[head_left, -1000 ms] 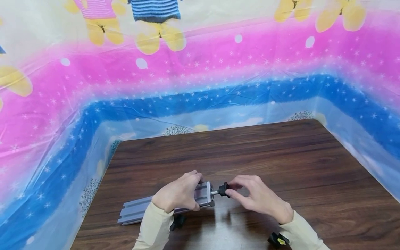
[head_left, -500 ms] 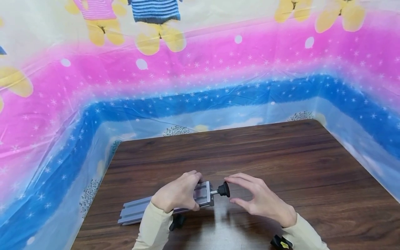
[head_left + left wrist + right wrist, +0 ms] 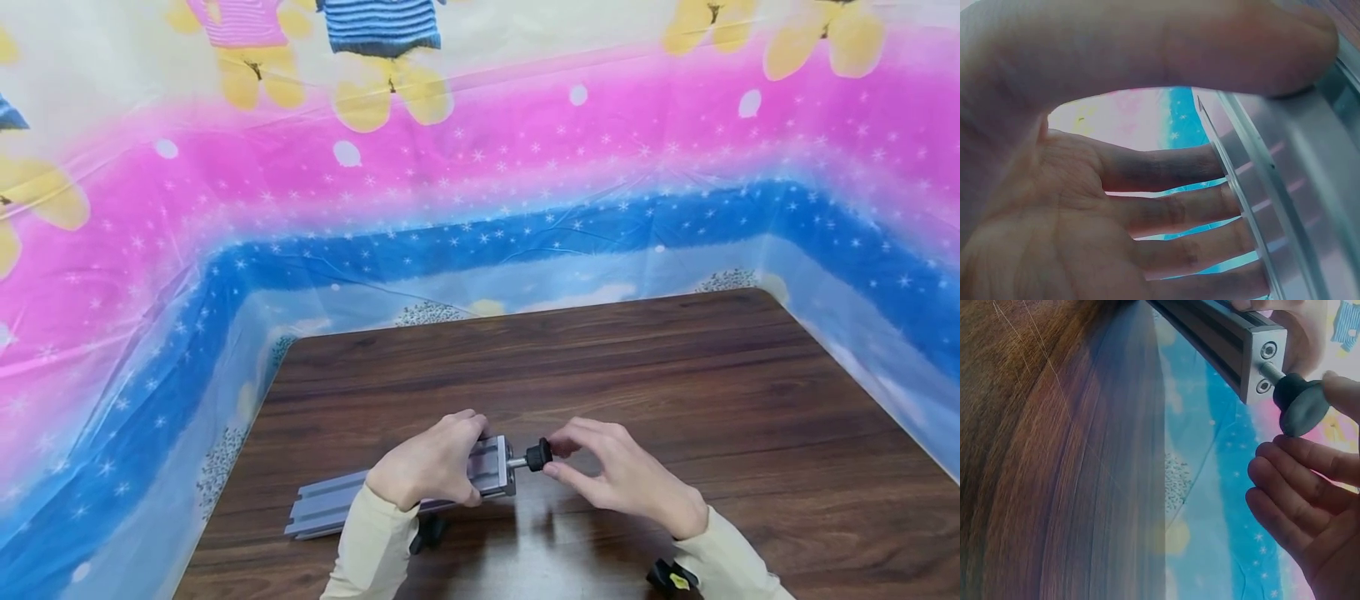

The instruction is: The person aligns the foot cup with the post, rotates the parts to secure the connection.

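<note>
A grey slotted aluminium profile (image 3: 326,504) slants up from the table toward the middle. Near its right end my left hand (image 3: 427,462) grips it, thumb on the near side and fingers on the far side, as the left wrist view also shows. Two screws sit in the metal end plate (image 3: 1251,365). From between them a threaded stem (image 3: 1272,372) sticks out, carrying a black levelling foot (image 3: 1305,409) with a round base. My right hand (image 3: 630,475) pinches this foot's rim between thumb and forefinger; the other fingers lie loosely bent below.
The brown wood-grain table (image 3: 600,358) reaches back to a printed cloth (image 3: 480,192) hung around its far and side edges. Black wrist-camera mounts (image 3: 666,575) sit under both cream sleeves (image 3: 367,542), close over the table.
Half a second ago my right thumb and fingers were spread off the levelling foot; now they are closed on its rim again. The left hand and profile have stayed in place.
</note>
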### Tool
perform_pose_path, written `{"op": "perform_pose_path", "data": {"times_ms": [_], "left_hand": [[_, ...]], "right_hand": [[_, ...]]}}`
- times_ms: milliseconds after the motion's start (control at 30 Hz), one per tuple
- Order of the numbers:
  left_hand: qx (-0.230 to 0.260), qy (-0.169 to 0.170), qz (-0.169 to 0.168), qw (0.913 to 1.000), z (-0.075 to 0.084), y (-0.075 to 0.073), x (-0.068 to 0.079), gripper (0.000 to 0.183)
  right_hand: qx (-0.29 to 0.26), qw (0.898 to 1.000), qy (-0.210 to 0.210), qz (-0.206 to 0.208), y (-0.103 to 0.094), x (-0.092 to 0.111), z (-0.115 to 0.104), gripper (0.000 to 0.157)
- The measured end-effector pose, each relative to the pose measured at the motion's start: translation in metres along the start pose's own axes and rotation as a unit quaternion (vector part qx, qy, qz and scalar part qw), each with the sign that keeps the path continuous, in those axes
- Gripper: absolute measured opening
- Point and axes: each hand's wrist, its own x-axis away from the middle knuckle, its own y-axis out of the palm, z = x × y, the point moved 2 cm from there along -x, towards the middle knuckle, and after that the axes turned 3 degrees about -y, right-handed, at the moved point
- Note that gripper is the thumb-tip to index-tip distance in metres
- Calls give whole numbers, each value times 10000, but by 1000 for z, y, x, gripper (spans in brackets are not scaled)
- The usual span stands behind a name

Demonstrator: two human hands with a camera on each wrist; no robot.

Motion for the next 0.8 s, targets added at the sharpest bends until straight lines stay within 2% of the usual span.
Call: {"op": "perform_pose_path", "data": {"times_ms": [100, 167, 267, 433, 533, 633, 800], "left_hand": [[6, 18, -12, 10000, 1, 0, -1, 54], [4, 19, -15, 10000, 2, 0, -1, 54], [16, 21, -13, 10000, 2, -1, -1, 54], [0, 79, 33, 10000, 2, -1, -1, 54], [-28, 93, 44, 9999, 1, 0, -1, 54], [-51, 103, 47, 9999, 1, 0, -2, 55], [-58, 107, 49, 9999, 2, 1, -1, 54]], "right_hand": [[-10, 9997, 247, -38, 2, 0, 1, 5], [54, 9994, 346, -38, 1, 1, 1, 5], [252, 9990, 377, 21, -3, 2, 0, 20], [393, 9991, -124, 46, -10, 2, -2, 50], [319, 9988, -377, -57, -10, 1, -4, 57], [290, 9984, -472, -70, -9, 1, -6, 55], [328, 9988, -368, -25, -8, 0, -5, 45]]}}
